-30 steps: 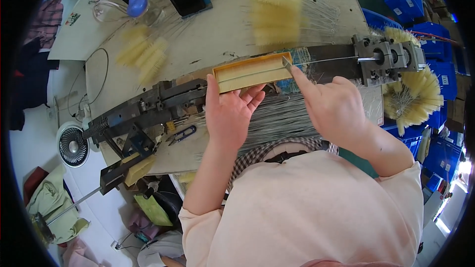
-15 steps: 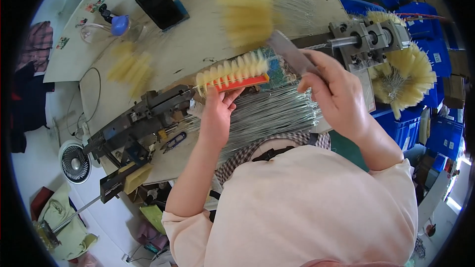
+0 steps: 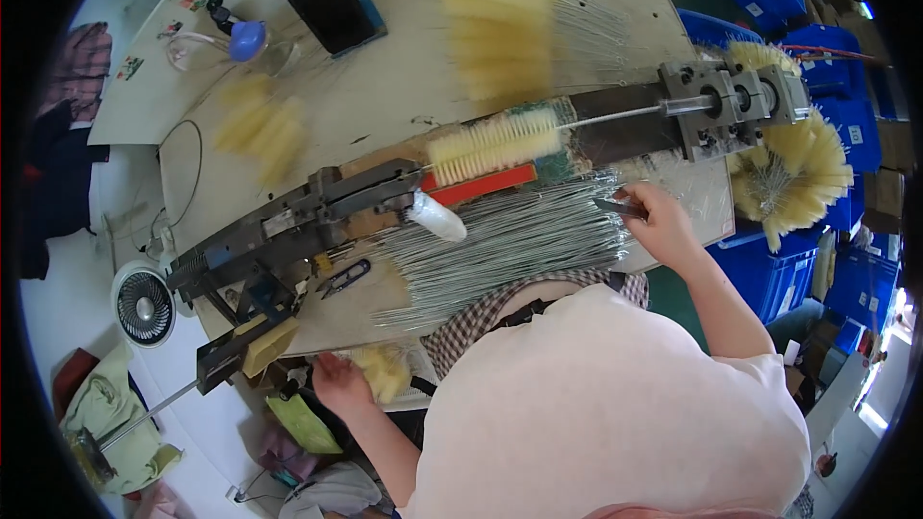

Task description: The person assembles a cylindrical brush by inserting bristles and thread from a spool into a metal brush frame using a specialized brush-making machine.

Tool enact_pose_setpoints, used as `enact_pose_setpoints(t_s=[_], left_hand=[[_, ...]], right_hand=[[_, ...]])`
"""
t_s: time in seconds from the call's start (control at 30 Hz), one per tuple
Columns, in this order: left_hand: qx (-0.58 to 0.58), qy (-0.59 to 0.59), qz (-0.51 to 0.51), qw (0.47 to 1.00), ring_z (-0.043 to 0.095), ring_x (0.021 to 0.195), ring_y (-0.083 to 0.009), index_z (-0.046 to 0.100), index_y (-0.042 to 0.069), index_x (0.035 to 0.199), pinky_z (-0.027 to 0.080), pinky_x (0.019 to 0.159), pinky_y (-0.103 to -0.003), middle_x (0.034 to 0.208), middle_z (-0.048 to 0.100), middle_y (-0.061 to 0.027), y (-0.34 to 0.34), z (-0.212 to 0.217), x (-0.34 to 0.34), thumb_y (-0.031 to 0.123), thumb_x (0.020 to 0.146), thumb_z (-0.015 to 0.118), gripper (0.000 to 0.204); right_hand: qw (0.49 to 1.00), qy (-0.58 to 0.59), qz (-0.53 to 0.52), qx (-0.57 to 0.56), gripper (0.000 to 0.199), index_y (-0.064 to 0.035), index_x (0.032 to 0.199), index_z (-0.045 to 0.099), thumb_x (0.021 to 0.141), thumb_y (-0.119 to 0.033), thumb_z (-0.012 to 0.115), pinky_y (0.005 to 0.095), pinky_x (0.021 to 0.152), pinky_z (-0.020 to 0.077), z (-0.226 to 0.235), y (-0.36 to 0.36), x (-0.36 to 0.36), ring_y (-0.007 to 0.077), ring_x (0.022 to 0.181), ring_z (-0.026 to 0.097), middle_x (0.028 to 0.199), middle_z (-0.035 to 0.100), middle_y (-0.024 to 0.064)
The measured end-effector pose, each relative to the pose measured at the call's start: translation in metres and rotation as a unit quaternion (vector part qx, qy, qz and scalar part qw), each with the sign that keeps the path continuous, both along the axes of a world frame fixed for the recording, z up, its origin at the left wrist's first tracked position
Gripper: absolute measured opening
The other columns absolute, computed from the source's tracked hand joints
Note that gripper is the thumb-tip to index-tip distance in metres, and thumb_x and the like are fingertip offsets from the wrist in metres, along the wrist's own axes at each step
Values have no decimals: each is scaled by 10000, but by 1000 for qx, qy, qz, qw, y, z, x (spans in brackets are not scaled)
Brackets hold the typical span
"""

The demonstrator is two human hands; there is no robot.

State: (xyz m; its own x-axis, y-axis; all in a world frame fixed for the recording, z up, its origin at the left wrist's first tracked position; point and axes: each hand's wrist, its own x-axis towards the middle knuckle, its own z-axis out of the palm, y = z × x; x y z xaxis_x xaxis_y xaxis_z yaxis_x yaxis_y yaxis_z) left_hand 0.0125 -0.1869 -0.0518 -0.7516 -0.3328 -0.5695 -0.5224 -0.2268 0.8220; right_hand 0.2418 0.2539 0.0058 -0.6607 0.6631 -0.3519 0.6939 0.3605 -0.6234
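A yellow bristle brush (image 3: pixel 495 147) lies along the bench machine, its bristles evenly twisted round a wire that runs right to the metal chuck (image 3: pixel 694 106). Beneath it is a red strip (image 3: pixel 486 184). Over the right end of a wide bundle of steel wires (image 3: pixel 519 240), my right hand (image 3: pixel 661 223) grips a flat metal blade (image 3: pixel 620 208), seen nearly edge-on. My left hand (image 3: pixel 341 386) is down below the table's front edge, beside a clump of yellow bristles (image 3: pixel 383 373) in a light container. Its fingers are partly hidden, and I cannot tell whether it holds anything.
Finished-looking yellow brushes (image 3: pixel 500 29) lie at the back, with more bristle pieces (image 3: pixel 260 130) at left. A black phone (image 3: pixel 327 5), a purple-capped bottle (image 3: pixel 248 40) and thread snips (image 3: pixel 344 278) are on the table. A small fan (image 3: pixel 145 308) stands left; blue crates (image 3: pixel 784 255) stack up right.
My left hand has left the brush and dropped below the table edge. My right hand has lowered the blade toward the wires. The brush's bristles, earlier in spaced loops, now look dense and even.
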Motion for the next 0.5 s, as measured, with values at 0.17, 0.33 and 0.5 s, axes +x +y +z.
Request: enact_pose_setpoints(t_s=[0.17,0.33,0.5], left_hand=[[6,94,144,985,405,1086,-175,432,32,1136,336,877,-327,1229,406,-49,-15,10,-8,234,884,467,325],[-11,115,146,983,459,918,-162,443,26,1010,358,794,-302,1057,497,-68,-21,7,-36,334,910,465,325],[-139,112,179,968,473,648,-150,458,49,825,365,575,-262,751,533,-44,-68,2,-55,380,917,466,343]], right_hand=[[996,-72,42,41,347,-89,1046,577,699,-88,587,387,707,469,5,2,-24,287,826,603,888,622,122],[989,-85,48,107,294,-116,997,593,703,-103,591,393,711,468,0,9,-27,294,854,597,882,629,105],[988,-76,87,103,282,-92,991,579,711,-80,613,358,675,466,-24,23,-10,271,772,598,826,610,96]])
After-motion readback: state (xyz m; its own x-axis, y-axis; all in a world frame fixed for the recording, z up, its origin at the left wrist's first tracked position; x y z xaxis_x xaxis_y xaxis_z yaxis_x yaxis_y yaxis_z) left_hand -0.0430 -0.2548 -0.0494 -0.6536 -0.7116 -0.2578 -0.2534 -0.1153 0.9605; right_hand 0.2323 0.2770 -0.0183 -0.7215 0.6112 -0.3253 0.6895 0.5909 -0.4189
